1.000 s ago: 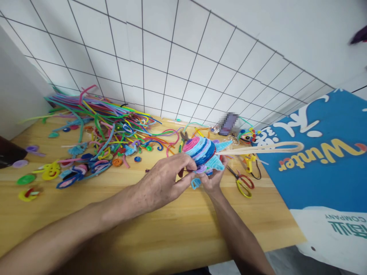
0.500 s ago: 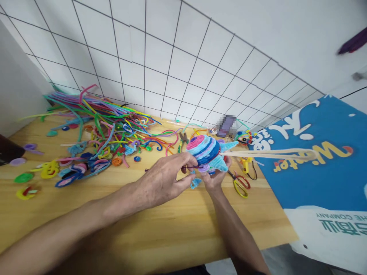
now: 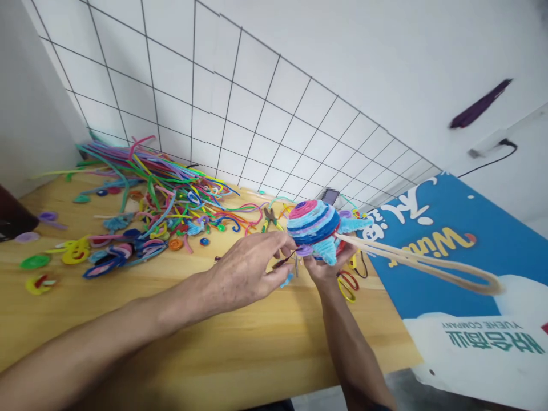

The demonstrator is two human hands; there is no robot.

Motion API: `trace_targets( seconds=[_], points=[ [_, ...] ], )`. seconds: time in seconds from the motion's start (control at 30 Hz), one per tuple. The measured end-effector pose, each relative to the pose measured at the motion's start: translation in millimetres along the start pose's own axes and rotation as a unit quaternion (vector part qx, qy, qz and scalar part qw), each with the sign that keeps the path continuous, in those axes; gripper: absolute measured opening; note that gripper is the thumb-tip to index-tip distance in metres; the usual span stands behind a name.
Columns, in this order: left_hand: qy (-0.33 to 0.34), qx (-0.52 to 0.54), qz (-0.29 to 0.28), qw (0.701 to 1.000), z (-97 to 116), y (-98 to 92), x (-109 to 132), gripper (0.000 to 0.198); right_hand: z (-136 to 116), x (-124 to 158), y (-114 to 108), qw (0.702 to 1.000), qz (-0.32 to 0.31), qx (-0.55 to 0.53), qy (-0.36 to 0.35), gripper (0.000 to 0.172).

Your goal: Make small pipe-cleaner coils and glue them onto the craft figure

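Your right hand (image 3: 322, 270) grips the striped fuzzy toy (image 3: 314, 227) over the desk (image 3: 240, 348), pink end (image 3: 303, 210) left, tan loop (image 3: 372, 244) right. Your left hand (image 3: 252, 261) sits just left (I can't tell if it pinches the dark strip (image 3: 282, 261)).

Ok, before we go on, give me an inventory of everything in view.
Striped craft piece: one, pink, blues and purple, above the table
Cream loop: one, cream, extending right from it
Pipe cleaners: many, multicoloured, far left of table
Coiled pieces: several, mixed colours, left side
Pliers: one, green-handled, behind left hand
Scissors: one, red and yellow, beside right hand
Dark container: one, left edge
Table: one, light wood, below
Gridded wall: one, white, behind
Printed board: one, blue and white, right
Purple object: one, upper right
Left hand: one, bare, dark strip between thumb and fingers
Right hand: one, bare, holding craft piece
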State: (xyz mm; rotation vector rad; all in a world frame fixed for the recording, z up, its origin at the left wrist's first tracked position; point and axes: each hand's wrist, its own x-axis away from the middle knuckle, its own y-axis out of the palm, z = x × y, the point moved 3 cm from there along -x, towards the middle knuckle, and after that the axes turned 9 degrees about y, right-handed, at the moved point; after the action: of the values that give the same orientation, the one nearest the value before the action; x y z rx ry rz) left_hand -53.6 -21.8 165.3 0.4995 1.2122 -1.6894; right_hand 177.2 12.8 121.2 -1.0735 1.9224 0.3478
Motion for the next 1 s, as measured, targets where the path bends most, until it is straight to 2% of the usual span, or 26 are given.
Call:
trace_targets(
  seconds=[0.17, 0.3, 0.43, 0.6, 0.83, 1.0],
  points=[
    [0.011, -0.018, 0.024, 0.999, 5, -4.1, -1, 0.017, -12, -12, -1, 1.000, -0.013, 0.010, -0.002, 0.099],
    [0.039, -0.021, 0.050, 0.998, 9, -7.6, -1, 0.016, -16, -9, 0, 0.999, -0.018, 0.008, -0.042, 0.093],
    [0.046, -0.031, 0.045, 0.997, 9, -6.9, 0, 0.015, -12, 0, 1, 0.997, -0.019, 0.012, -0.074, 0.090],
    [0.064, -0.030, 0.070, 0.995, 7, -5.4, 1, 0.012, -4, 7, 3, 0.997, -0.017, 0.012, -0.080, 0.090],
    [0.040, -0.027, 0.069, 0.996, -1, -5.4, -1, 0.021, -6, 8, 9, 0.998, -0.010, -0.005, -0.062, 0.083],
    [0.030, -0.024, 0.080, 0.996, -6, -6.9, -4, 0.020, -2, 11, 13, 1.000, -0.008, -0.007, 0.009, 0.086]
  ],
)
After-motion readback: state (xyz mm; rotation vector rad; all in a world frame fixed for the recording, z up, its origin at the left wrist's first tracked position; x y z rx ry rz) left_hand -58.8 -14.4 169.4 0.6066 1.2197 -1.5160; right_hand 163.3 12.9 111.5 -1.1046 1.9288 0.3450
